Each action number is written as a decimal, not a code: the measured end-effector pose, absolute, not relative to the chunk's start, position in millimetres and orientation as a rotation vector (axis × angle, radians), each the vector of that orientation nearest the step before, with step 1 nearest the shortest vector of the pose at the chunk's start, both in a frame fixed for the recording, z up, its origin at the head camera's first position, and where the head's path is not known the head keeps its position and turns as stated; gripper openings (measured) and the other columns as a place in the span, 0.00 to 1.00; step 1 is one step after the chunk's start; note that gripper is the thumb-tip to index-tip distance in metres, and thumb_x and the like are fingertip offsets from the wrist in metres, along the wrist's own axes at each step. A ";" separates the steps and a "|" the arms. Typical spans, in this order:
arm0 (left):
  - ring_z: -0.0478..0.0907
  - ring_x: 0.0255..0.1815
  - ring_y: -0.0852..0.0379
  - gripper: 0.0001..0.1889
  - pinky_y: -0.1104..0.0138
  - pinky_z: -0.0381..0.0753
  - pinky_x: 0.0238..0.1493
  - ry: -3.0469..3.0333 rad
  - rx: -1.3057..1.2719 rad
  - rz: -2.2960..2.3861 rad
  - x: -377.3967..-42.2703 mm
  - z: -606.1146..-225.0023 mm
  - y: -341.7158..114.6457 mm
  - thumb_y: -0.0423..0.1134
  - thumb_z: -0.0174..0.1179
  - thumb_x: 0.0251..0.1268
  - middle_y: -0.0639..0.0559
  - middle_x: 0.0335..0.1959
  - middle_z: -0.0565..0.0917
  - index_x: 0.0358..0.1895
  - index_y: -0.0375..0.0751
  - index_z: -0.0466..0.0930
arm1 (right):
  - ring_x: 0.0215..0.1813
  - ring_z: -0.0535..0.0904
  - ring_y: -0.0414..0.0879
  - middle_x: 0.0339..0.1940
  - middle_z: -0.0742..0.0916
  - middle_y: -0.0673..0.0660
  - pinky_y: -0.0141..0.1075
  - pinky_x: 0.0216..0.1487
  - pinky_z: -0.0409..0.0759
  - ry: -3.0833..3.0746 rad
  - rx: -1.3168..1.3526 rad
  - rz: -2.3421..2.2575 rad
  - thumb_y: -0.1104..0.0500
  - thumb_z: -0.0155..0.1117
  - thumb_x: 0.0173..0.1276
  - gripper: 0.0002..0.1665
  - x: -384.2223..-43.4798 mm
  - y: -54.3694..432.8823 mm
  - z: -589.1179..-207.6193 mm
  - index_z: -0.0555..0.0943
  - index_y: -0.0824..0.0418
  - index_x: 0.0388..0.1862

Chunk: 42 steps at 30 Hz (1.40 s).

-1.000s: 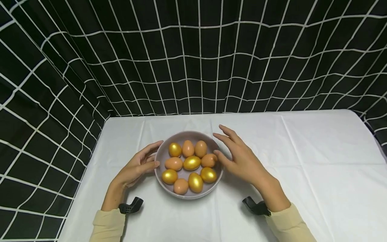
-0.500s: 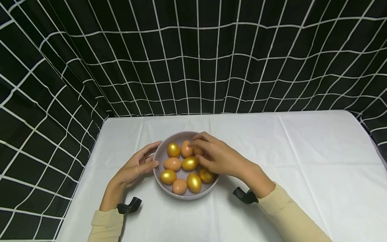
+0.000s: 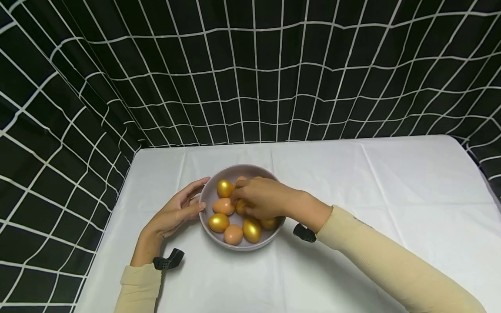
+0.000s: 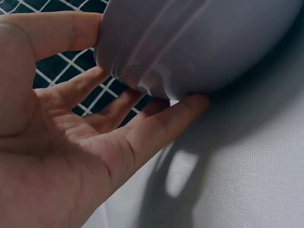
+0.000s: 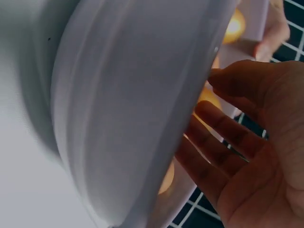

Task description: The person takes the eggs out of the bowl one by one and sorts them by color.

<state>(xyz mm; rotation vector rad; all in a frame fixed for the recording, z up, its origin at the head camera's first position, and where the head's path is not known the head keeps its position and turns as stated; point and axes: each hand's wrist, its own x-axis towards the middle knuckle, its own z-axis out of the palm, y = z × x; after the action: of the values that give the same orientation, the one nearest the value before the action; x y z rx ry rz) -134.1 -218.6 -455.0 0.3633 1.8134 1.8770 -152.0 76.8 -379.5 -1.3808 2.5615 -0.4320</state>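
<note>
The right hand (image 3: 260, 198) reaches across the bowl (image 3: 242, 248) from its right side, palm down, knuckles uppermost, the wrist in line with a long beige sleeve (image 3: 391, 261) that slants in from the lower right. Its fingers point down and to the left among the eggs, moderately bent, with the thumb set apart on the nearer side. Between thumb and fingers, in the middle of the bowl, a golden egg (image 3: 240, 207) shows in part; I cannot tell whether it is pinched or merely touched. The right wrist view shows the fingers passing over the rim, slightly spread.

The left hand (image 3: 172, 217) stands at the bowl's left side, thumb and fingers well parted and nearly straight. The thumb tip meets the rim, and the left wrist view shows the little finger against the underside of the outer wall; the hand touches the bowl without wrapping round it. Its forearm rises from the lower left, with the beige cuff (image 3: 141, 282) behind the wrist and a black wrist device (image 3: 169, 260) beside it.

The bowl sits upright on the white surface (image 3: 352, 174), between the hands. To the left of the right hand's fingers lies a brown egg (image 3: 223, 206); just nearer the person, another golden egg (image 3: 252, 230) lies below the thumb.
</note>
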 end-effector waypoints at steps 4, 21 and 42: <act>0.72 0.76 0.55 0.38 0.62 0.87 0.61 1.813 0.373 1.883 -131.3 -455.4 -220.9 0.29 0.58 0.77 0.42 0.85 0.57 0.85 0.48 0.54 | 0.46 0.78 0.47 0.45 0.89 0.49 0.46 0.48 0.81 2.526 -1.363 -0.336 0.62 0.65 0.73 0.16 -150.1 66.4 -375.8 0.89 0.48 0.54; 0.63 0.82 0.43 0.38 0.63 0.86 0.63 1.807 0.411 1.846 -130.3 -452.3 -218.6 0.32 0.57 0.80 0.46 0.87 0.54 0.86 0.51 0.52 | 0.57 0.80 0.48 0.62 0.84 0.52 0.45 0.62 0.80 2.388 -1.221 -0.074 0.67 0.73 0.62 0.31 -151.7 60.3 -375.2 0.85 0.42 0.62; 0.67 0.80 0.45 0.38 0.64 0.87 0.59 1.851 0.379 1.852 -132.5 -460.3 -217.2 0.29 0.57 0.78 0.44 0.86 0.56 0.85 0.50 0.54 | 0.53 0.80 0.45 0.58 0.84 0.52 0.43 0.57 0.83 2.618 -1.147 -0.946 0.65 0.70 0.65 0.26 -151.8 116.4 -367.2 0.84 0.53 0.62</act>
<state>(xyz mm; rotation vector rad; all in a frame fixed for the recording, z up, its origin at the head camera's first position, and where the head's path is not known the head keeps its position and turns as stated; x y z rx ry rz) -132.5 -217.2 -460.3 0.3788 1.8510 1.8517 -151.8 116.4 -367.2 -1.1474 2.6177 -0.9461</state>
